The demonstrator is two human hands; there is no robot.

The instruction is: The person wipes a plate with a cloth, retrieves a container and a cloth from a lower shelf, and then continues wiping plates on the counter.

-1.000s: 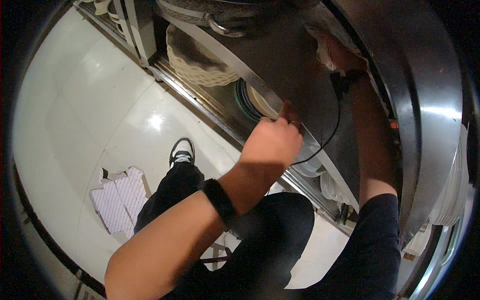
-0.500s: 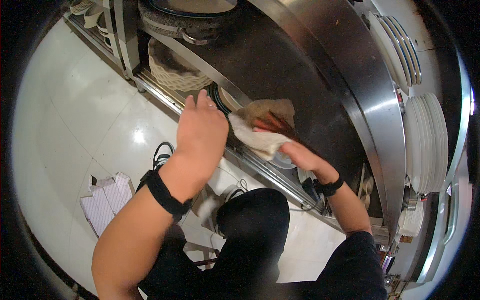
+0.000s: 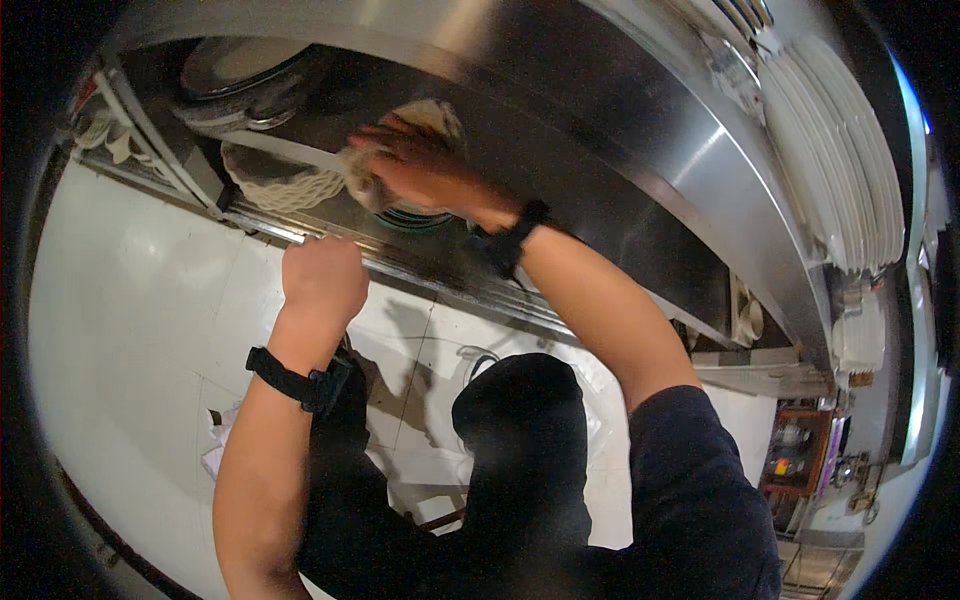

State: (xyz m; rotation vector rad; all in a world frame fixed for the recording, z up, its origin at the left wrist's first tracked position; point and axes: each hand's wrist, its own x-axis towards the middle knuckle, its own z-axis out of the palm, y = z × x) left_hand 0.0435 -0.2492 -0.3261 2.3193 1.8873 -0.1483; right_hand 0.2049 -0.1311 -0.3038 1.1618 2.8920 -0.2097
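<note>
My right hand [image 3: 425, 175] lies on a beige, damp-looking cloth [image 3: 437, 117], fingers spread over it, and presses it to the dark metal shelf [image 3: 570, 200] of a steel counter. Nearer to me, my left hand [image 3: 323, 280] is closed at the front metal rail [image 3: 385, 262] of the lower shelf, its fingertips curled over that edge. Under the cloth, on the lower level, dark-rimmed plates [image 3: 418, 220] show in part. Beside them sits a stack of cream, wavy-edged dishes [image 3: 280, 190].
A grey pan-like vessel with a metal handle [image 3: 240, 108] stands at the far left of the shelf. Stacked white plates [image 3: 840, 160] stand on the counter at the right. White bowls [image 3: 748, 322] sit on the lower right. Below is a pale tiled floor [image 3: 130, 330].
My right hand has swept the cloth leftward and farther along the shelf. My left hand has shifted a little left, and its fingers are more curled. The view has turned rightward.
</note>
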